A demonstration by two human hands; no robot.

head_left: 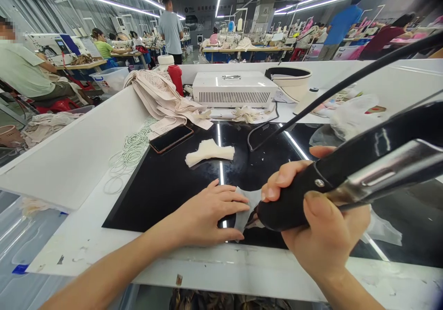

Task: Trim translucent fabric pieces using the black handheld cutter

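Note:
My right hand (pixel 328 236) is wrapped round a black corded hand tool (pixel 290 199) with a metal lever along its side, the thumb beside the lever. The tool's dark tip points down at a small piece of thin whitish sheet (pixel 244 204). My left hand (pixel 211 211) lies flat at the sheet's left edge with its fingers stretched out, fingertips touching it. Both rest over a glossy black board (pixel 166 190). Beyond my left hand lies a cream, irregularly cut piece of fabric or padding (pixel 209 152). My right hand partly hides the sheet and the tool's grip.
A phone (pixel 171 138), pale green elastic loops (pixel 133 144) and beige fabric strips (pixel 162 93) lie at the left. A white vented box (pixel 233 90) stands behind the board, beside a red bottle (pixel 176 80). The tool's black cord (pixel 321 104) crosses the right side. Co-workers sit and stand farther back.

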